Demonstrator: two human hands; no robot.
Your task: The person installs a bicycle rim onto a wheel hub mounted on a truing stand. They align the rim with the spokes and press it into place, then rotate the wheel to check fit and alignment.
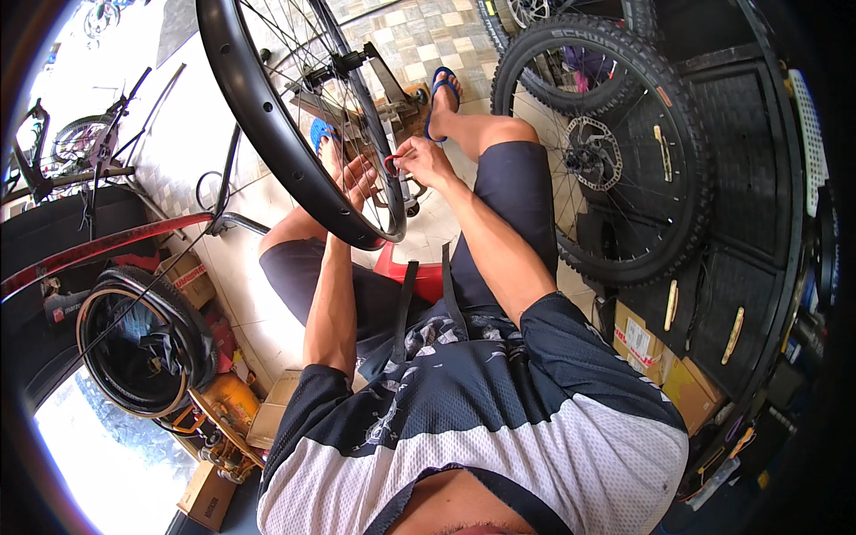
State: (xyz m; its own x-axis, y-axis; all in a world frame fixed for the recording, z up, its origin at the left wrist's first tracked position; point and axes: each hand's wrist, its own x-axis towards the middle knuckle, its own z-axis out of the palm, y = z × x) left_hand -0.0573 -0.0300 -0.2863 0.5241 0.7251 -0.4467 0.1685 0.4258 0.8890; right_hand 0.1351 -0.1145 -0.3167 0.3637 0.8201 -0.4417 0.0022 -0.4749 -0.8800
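Note:
A bare black bicycle rim point(272, 111), laced with thin spokes and without a tyre, stands upright in front of me in a metal truing stand point(388, 85). Its hub point(346, 64) sits between the stand's arms. My right hand point(426, 163) is closed, pinching a small red spoke wrench point(391, 164) at the rim's right side. On the other side of the wheel, my left hand point(358, 176) has its fingers stretched out beside the spokes. Part of that hand is seen past the rim and spokes.
To the right, a wheel with a knobby tyre point(682, 178) and disc rotor leans against black drawers point(740, 134). Tyres point(134, 343) and cardboard boxes point(285, 406) lie at the left. A red bike frame tube point(116, 254) reaches in; a red seat point(419, 281) is under me.

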